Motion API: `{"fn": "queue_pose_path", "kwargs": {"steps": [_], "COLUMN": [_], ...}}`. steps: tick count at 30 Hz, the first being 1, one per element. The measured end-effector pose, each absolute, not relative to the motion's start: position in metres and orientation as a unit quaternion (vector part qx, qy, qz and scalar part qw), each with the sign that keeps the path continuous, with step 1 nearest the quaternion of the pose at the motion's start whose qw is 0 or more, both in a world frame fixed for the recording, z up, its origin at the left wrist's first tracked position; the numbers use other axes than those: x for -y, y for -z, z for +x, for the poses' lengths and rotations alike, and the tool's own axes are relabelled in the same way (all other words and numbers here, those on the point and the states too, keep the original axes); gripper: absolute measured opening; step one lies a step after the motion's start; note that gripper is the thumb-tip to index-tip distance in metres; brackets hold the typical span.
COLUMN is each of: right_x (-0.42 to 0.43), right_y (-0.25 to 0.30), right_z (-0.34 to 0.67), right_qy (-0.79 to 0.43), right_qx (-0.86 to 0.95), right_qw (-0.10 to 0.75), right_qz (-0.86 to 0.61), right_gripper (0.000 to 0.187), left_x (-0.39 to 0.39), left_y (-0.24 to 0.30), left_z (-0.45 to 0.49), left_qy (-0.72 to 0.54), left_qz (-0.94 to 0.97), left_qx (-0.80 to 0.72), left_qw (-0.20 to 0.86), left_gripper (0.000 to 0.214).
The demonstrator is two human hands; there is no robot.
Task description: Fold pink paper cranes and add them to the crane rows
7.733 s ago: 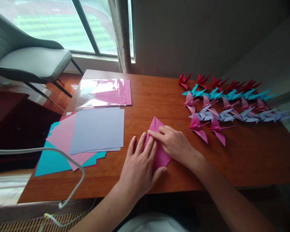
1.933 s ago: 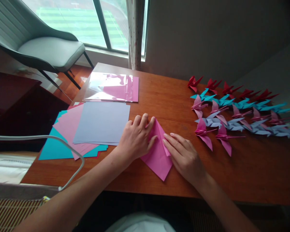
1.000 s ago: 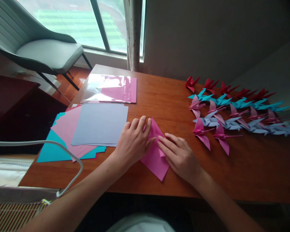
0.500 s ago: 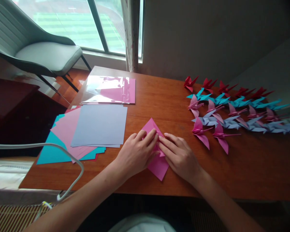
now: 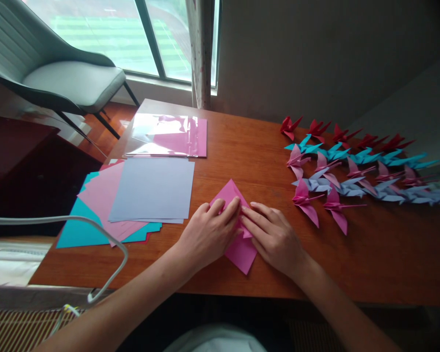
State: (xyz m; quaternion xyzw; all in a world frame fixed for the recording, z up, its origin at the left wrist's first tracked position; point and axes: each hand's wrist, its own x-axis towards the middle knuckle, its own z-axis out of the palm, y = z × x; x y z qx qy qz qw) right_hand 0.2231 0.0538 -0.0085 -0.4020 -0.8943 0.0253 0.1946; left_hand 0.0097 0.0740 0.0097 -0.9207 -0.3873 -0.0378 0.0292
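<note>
At the left, loose coloured sheets (image 5: 146,190) are lying fanned on the table (image 5: 249,151), and a shiny paper pack (image 5: 168,137) is lying behind them, probably so that both are within easy reach. The left hand (image 5: 205,234) is lying flat with its fingers close together, gripping nothing, and is pressing on the folded pink paper (image 5: 242,252) near the front edge of the table. The right hand (image 5: 275,237) is meeting it fingertip to fingertip, also flat. It seems that both are pinning a small flap so the crease is staying sharp. At the right, paper cranes (image 5: 352,166) are standing in rows by colour, well apart from the hands.
</note>
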Motion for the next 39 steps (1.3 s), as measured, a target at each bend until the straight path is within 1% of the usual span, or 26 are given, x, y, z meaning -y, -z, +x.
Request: {"fn": "queue_pose_path", "kwargs": {"steps": [3,6,9,11,13,16,19,23,32,39], "right_x": [-0.054,-0.059,-0.071,-0.084,-0.099,-0.117,-0.125,-0.124,-0.126,-0.150], "right_y": [0.004,-0.003,-0.006,-0.005,-0.002,0.001,-0.001,-0.007,0.000,0.001], "right_z": [0.229,0.233,0.229,0.221,0.212,0.204,0.205,0.211,0.206,0.198], "right_qy": [-0.067,-0.140,-0.199,-0.190,-0.184,-0.180,-0.206,-0.226,-0.196,-0.181], "right_qx": [0.896,0.881,0.826,0.793,0.779,0.782,0.785,0.786,0.768,0.752], "right_qw": [0.191,0.225,0.287,0.297,0.286,0.247,0.222,0.216,0.230,0.211], "right_qz": [-0.394,-0.392,-0.443,-0.497,-0.527,-0.544,-0.541,-0.533,-0.565,-0.598], "right_gripper": [0.038,0.043,0.030,0.020,0.013,0.005,0.007,0.008,0.011,0.019], "left_x": [-0.074,-0.074,-0.074,-0.074,-0.074,-0.075,-0.074,-0.074,-0.074,-0.074], "left_y": [-0.010,-0.011,-0.010,-0.010,-0.010,-0.009,-0.009,-0.010,-0.008,-0.007], "left_z": [0.009,0.010,0.010,0.010,0.010,0.009,0.009,0.009,0.008,0.009], "left_qy": [0.032,0.026,0.024,0.027,0.030,0.032,0.030,0.027,0.038,0.039], "left_qz": [-0.921,-0.920,-0.920,-0.920,-0.921,-0.920,-0.919,-0.920,-0.922,-0.922], "left_qx": [0.388,0.389,0.389,0.390,0.388,0.390,0.393,0.390,0.384,0.385], "left_qw": [0.029,0.026,0.026,0.026,0.026,0.027,0.029,0.026,0.030,0.027], "left_gripper": [0.034,0.035,0.040,0.042,0.042,0.042,0.043,0.042,0.039,0.037]}}
